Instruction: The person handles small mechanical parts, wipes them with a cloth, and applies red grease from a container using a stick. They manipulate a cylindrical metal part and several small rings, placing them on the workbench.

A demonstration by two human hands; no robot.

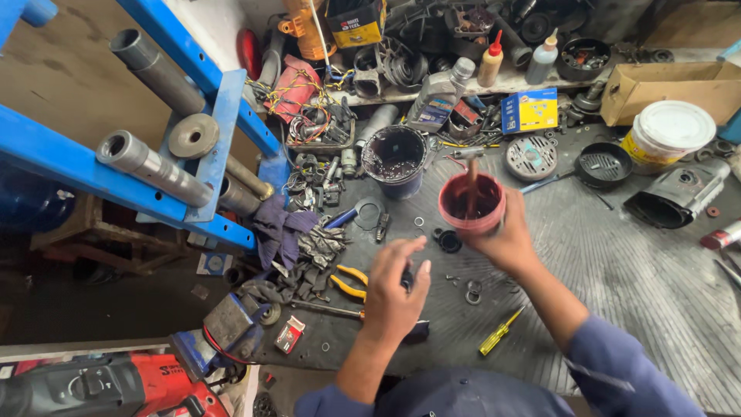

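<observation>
My right hand (505, 241) holds a small red tub (472, 203) of dark grease above the ribbed black bench mat (633, 262). A thin stick stands in the tub. My left hand (394, 292) hovers lower, fingers curled around a small dark part that is mostly hidden. Loose washers and rings (472, 292) lie on the mat between my hands.
An open black grease tub (395, 158) stands behind. Pliers with yellow handles (349, 282), a yellow screwdriver (500, 332), rags (297, 247), a blue press frame (147, 147), a white bucket (668, 133), a cardboard box (671, 85) and a red power tool (116, 382) surround the mat.
</observation>
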